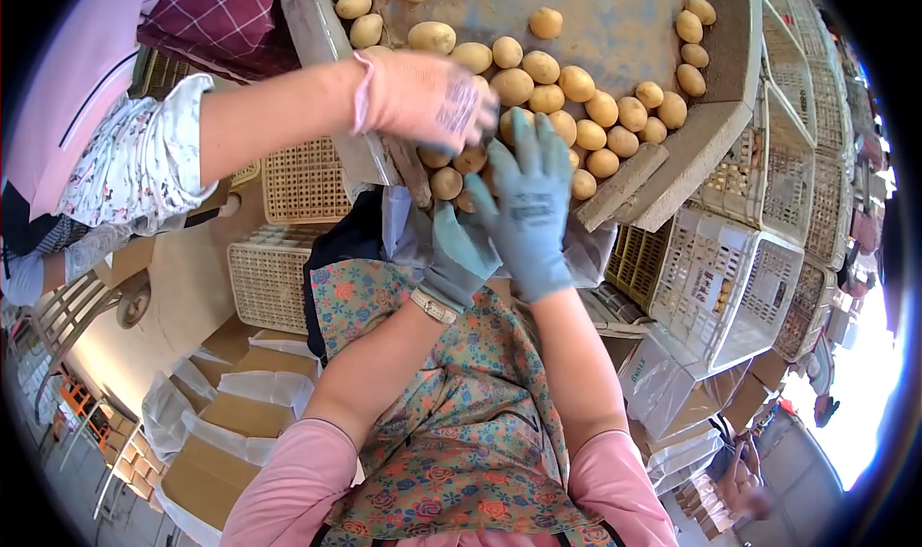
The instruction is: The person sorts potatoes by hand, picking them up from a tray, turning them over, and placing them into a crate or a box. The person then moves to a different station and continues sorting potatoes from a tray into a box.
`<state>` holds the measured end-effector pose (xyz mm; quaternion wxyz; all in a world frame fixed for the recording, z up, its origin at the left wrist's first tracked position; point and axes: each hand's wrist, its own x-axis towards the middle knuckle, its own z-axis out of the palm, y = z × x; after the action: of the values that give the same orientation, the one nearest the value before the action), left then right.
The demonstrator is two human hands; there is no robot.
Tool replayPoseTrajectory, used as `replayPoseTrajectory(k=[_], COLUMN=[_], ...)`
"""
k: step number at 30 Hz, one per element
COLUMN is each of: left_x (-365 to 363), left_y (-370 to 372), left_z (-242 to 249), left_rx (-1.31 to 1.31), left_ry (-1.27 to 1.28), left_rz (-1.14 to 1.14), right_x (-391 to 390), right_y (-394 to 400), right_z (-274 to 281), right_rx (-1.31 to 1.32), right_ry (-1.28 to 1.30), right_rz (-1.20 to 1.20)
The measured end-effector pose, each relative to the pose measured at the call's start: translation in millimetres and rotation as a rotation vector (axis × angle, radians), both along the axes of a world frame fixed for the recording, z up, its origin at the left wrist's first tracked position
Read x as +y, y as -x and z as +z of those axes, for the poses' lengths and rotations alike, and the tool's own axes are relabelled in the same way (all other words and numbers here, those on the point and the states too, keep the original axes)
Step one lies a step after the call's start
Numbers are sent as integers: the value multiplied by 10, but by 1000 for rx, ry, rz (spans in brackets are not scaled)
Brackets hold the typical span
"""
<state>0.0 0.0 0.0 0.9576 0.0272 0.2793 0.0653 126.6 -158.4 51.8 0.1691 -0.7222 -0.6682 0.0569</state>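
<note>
Head view, looking down along my own arms. My right hand, in a blue-grey glove, reaches up from six o'clock with the fingers spread and flat, open over the near edge of the pile of potatoes; its fingertips touch the potatoes at about twelve o'clock of the palm. My left hand, gloved alike and wearing a wristwatch, lies just beside it at eight o'clock, partly tucked behind the right; whether its fingers are open or closed on anything I cannot tell, since they are hidden. A co-worker's hand in a pink glove comes in from nine o'clock on a bare forearm and rests palm down on the potatoes at the table's near corner; its fingers curl over them, but a grip cannot be confirmed.

The potatoes are pale yellow, smooth, rounded and of mixed size. They are heaped at the centre of the view, with stragglers toward eleven and one o'clock.

They lie on a worn grey sorting table with a raised rim. White and cream plastic crates stand stacked from two to four o'clock; further crates sit at nine o'clock. Cardboard boxes lined with white plastic fill seven to eight o'clock. My floral apron and pink sleeves occupy six o'clock.
</note>
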Motion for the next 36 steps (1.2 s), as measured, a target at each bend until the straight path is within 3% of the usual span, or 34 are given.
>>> replayPoseTrajectory(k=[1,2,3,5,6,8,13,17,18,20,22,23,24,25,27,29,30,31,33,34,35,36], left_x=[-902,-1783,-1795,-1913,-1833,-1621,-869,-1404,-1615,-1784,-1844,-1864,-1915,-1920,-1855,-1876,-1852,-1857,-1952,-2268,-2204,-2063], left_y=[-115,-232,-342,-143,-167,-334,-504,-415,-354,-273,-245,-232,-168,-191,-286,-236,-211,-197,-182,-380,-339,-256], left_z=[-182,-306,-389,-344,-238,36,-66,-380,-374,-55,-13,-2,-187,-155,-281,-183,-101,-141,-369,-773,-714,-582], left_rx=[-235,-575,-457,-577,-572,-395,-584,-698,-671,-186,-138,-94,-269,-338,-857,-751,-644,-643,-825,-570,-569,-802], left_ry=[361,537,590,102,98,627,456,477,472,327,312,295,312,308,191,279,364,366,252,546,548,553], left_rz=[654,1070,1045,638,635,920,835,856,869,835,812,784,683,741,821,786,747,747,655,832,832,743], right_x=[40,84,139,114,113,42,-4,21,-12,-105,-276,-352,-383,-408,-475,-547,-574,-612,-717,-659,-661,-660], right_y=[107,162,59,94,98,1,-14,-2,-4,-16,8,52,123,167,186,204,227,206,147,181,172,155], right_z=[-13,-142,-173,-161,-140,-127,-122,-61,-66,-51,26,74,183,269,333,365,357,275,89,190,186,181], right_rx=[-8,-72,-98,47,113,144,84,71,133,192,539,539,1117,1693,1792,2178,2243,2243,2575,2575,2575,2627], right_ry=[59,23,3,-27,-38,-37,-17,19,-54,-127,-151,-145,-62,34,32,69,51,51,104,112,112,136], right_rz=[-24,-68,-68,-107,-112,-91,-49,-52,-65,-76,-138,-139,-279,-418,-381,-464,-460,-463,-355,-506,-509,-491])
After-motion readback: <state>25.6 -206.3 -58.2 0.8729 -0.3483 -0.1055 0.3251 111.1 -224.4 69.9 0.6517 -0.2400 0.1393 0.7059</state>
